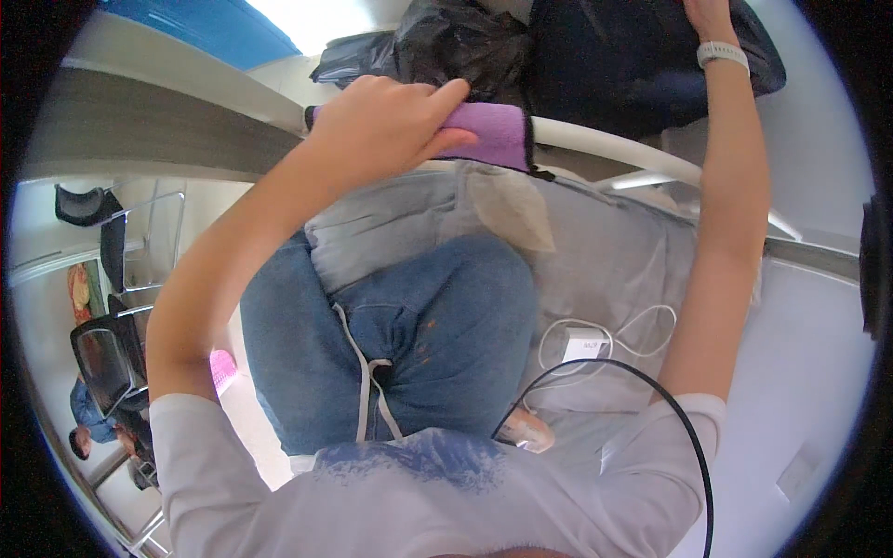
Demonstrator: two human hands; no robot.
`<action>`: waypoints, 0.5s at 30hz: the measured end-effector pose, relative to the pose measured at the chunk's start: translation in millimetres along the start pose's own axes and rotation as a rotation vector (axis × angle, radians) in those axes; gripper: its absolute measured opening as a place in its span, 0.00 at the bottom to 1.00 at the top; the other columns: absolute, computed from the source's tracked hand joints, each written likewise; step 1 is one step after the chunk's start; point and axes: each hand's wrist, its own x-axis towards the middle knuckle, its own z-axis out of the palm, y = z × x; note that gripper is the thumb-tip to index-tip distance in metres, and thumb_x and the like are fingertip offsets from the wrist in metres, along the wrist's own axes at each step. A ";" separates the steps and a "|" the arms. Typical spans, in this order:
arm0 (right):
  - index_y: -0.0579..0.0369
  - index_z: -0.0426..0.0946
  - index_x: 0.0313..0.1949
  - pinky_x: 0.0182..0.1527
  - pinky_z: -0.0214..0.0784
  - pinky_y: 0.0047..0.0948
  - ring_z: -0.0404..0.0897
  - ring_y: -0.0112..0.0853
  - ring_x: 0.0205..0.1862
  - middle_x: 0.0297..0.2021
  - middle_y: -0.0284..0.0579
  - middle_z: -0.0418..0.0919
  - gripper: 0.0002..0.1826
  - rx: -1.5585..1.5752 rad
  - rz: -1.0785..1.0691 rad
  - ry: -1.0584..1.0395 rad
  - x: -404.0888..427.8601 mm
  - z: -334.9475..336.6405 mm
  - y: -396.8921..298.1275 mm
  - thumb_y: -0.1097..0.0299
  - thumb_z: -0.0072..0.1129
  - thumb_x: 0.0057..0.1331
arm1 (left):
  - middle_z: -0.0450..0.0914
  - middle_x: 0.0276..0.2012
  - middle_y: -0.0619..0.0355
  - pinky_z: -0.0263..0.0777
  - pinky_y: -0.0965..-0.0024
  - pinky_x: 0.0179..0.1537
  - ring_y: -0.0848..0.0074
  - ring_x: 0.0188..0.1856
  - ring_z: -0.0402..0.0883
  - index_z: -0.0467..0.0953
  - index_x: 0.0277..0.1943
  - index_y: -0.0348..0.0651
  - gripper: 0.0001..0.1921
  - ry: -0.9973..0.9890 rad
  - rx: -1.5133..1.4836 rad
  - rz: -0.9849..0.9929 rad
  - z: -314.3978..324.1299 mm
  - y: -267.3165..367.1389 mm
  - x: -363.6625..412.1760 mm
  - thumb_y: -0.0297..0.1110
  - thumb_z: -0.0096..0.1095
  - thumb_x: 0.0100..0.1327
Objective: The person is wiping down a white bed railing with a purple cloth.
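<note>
My left hand (380, 122) is closed over a purple cloth (495, 136) with black edging, which lies against a pale rail (614, 146). Its thumb is on the near face of the cloth, while the other fingers reach over the top and are partly hidden. My right hand (708, 17), above a wrist with a pale band, is cut off by the top edge of the view, beside a large black bag (614, 70). Its fingers are out of sight, so what it touches cannot be told.
Black plastic bags (460, 49) lie beyond the rail. Grey bedding (593, 272) bears a white charger (586, 343) with its cable, near my bare foot (528, 429). A black cable (649, 380) arches before my right arm. Chairs (104, 356) and another person (94, 418) are at lower left.
</note>
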 end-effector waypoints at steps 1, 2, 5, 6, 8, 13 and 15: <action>0.59 0.77 0.57 0.32 0.84 0.36 0.88 0.38 0.38 0.45 0.49 0.86 0.26 -0.020 0.005 0.025 -0.5 -2.4 -3.4 0.48 0.45 0.79 | 0.82 0.30 0.52 0.77 0.50 0.33 0.49 0.33 0.85 0.70 0.50 0.45 0.22 0.046 -0.009 0.049 3.1 7.6 8.7 0.57 0.57 0.72; 0.59 0.77 0.57 0.32 0.84 0.36 0.88 0.38 0.38 0.45 0.49 0.86 0.26 -0.034 0.003 0.036 -0.8 -4.2 -5.9 0.48 0.45 0.79 | 0.82 0.29 0.53 0.78 0.51 0.31 0.51 0.31 0.85 0.70 0.50 0.45 0.22 0.091 -0.019 0.097 6.5 16.4 18.4 0.56 0.57 0.73; 0.59 0.77 0.57 0.32 0.84 0.37 0.87 0.39 0.38 0.44 0.49 0.86 0.26 -0.049 -0.021 -0.030 0.6 -6.2 -6.9 0.47 0.46 0.79 | 0.82 0.28 0.54 0.79 0.56 0.27 0.56 0.28 0.86 0.71 0.49 0.45 0.20 0.194 -0.040 0.200 15.0 56.1 55.7 0.54 0.58 0.73; 0.59 0.77 0.57 0.31 0.84 0.37 0.87 0.38 0.38 0.43 0.49 0.86 0.26 0.008 -0.006 -0.043 3.3 0.9 9.3 0.47 0.46 0.79 | 0.82 0.28 0.54 0.79 0.56 0.27 0.56 0.28 0.86 0.71 0.49 0.45 0.20 0.167 -0.036 0.177 19.9 65.2 62.8 0.54 0.58 0.73; 0.59 0.77 0.56 0.31 0.84 0.38 0.87 0.38 0.36 0.42 0.48 0.86 0.26 -0.003 -0.011 0.001 3.8 -3.6 -2.4 0.47 0.46 0.79 | 0.82 0.29 0.55 0.79 0.58 0.26 0.59 0.28 0.86 0.72 0.49 0.46 0.18 0.237 -0.038 0.239 22.3 84.6 82.0 0.52 0.59 0.72; 0.58 0.77 0.57 0.32 0.84 0.38 0.87 0.37 0.37 0.42 0.47 0.86 0.25 -0.001 -0.050 -0.016 -3.9 -3.9 -0.6 0.48 0.45 0.79 | 0.84 0.34 0.54 0.81 0.56 0.34 0.55 0.34 0.87 0.72 0.51 0.46 0.15 0.197 -0.071 0.242 17.8 50.7 50.5 0.46 0.60 0.71; 0.57 0.76 0.58 0.34 0.84 0.38 0.87 0.37 0.38 0.43 0.46 0.86 0.24 -0.007 -0.076 -0.068 -1.0 -4.3 -5.2 0.49 0.44 0.80 | 0.85 0.40 0.52 0.81 0.55 0.41 0.53 0.41 0.87 0.71 0.56 0.46 0.15 0.036 -0.056 0.207 0.9 23.6 31.8 0.39 0.59 0.70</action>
